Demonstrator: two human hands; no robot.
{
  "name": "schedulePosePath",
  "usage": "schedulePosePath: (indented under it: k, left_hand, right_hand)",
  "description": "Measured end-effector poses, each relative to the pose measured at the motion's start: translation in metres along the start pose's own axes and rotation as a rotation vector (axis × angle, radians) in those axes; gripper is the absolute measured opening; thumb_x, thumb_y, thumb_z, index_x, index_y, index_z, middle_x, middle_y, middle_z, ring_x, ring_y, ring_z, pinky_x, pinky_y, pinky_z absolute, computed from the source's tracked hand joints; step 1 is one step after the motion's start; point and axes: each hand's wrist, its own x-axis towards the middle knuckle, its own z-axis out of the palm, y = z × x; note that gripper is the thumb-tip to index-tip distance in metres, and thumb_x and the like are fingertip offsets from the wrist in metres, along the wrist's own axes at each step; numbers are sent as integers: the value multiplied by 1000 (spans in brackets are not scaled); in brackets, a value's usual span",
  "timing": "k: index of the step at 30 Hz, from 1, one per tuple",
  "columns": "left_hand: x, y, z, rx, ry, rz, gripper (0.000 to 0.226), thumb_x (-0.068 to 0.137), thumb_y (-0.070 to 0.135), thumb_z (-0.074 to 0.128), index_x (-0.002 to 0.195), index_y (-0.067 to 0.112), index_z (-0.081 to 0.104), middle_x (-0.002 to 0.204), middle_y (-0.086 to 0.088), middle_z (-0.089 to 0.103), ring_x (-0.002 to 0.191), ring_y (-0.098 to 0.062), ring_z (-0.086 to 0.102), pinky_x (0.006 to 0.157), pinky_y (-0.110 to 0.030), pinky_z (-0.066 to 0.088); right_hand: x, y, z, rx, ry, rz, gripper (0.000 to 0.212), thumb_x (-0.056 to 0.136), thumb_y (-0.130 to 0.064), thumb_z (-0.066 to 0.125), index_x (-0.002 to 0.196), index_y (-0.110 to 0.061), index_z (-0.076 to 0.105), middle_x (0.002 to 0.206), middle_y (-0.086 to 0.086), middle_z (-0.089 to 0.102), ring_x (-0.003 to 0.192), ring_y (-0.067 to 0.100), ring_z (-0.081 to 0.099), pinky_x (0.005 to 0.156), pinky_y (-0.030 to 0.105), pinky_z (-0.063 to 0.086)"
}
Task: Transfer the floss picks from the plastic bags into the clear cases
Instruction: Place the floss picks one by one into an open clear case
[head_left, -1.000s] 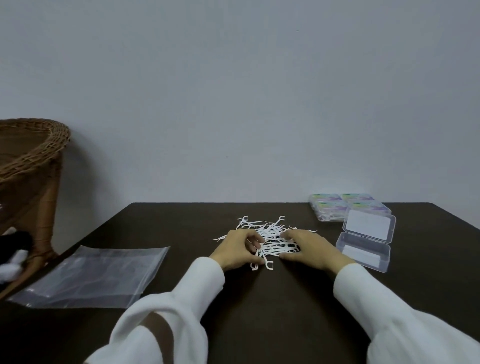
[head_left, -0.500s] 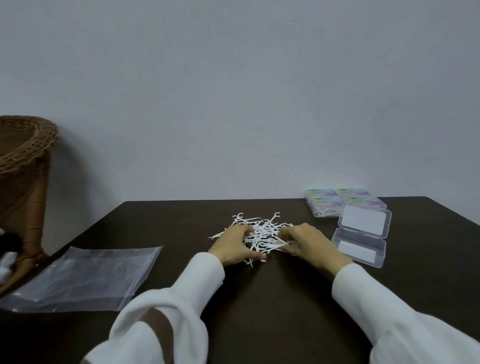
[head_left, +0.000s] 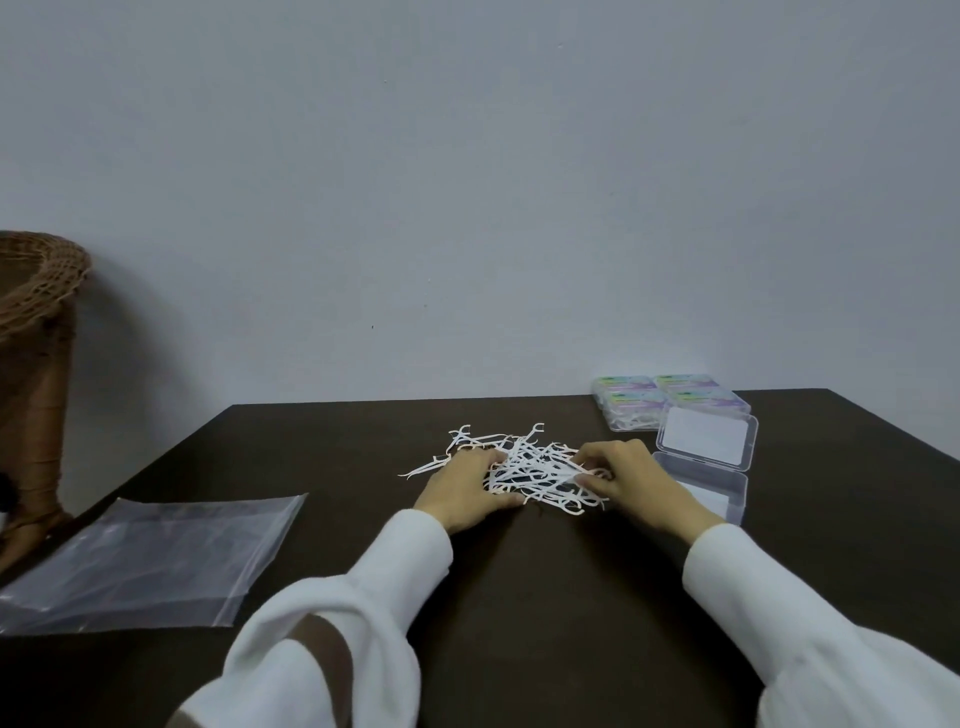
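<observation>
Your left hand (head_left: 467, 488) and right hand (head_left: 631, 475) flank a loose heap of white plastic floss picks (head_left: 524, 462) on the dark brown table (head_left: 519, 597). Both hands curl their fingers into the heap's edges, gripping picks from either side. Just right of your right hand lies an open clear plastic case (head_left: 701, 467), lid tilted back, touching nothing in the heap. Behind it sit closed clear cases with pastel labels (head_left: 670, 402). An empty-looking clear plastic zip bag (head_left: 150, 561) lies flat, well to the left. A woven wicker basket (head_left: 36, 291) stands beyond the table's left edge.
</observation>
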Motion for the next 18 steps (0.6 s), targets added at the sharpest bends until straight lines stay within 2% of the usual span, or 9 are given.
schedulePosePath:
  k: [6,12,16,18]
  left_hand:
    - [4,11,2,86,88,66,36,86,28,67,120,18,60,117,0,61,106,-16,56,92,-30,44]
    - [3,18,5,231,184,141,20,91,21,58,110,17,66,108,-2,65,103,-20,59,86,-30,44]
    - [2,20,6,193,261,136,17,92,24,58,103,18,70,105,0,68,101,-19,60,83,-27,41]
    - [3,23,6,145,307,129,16,92,23,60,102,18,71,101,0,69,97,-18,62,83,-27,44]
  right_hand:
    - [-4,6,-8,65,54,-20,11,87,-18,64,95,-14,68,80,-9,58,64,-9,46,67,16,34]
    - [-11,11,-17,47,120,0,12,88,-18,62,97,-14,69,85,-9,62,77,5,55,71,17,37]
    - [-16,19,-25,45,160,40,15,88,-19,62,100,-13,69,94,-1,68,83,9,58,76,20,43]
    - [-19,23,-31,51,184,68,16,88,-18,62,101,-12,69,94,1,68,82,9,57,76,20,42]
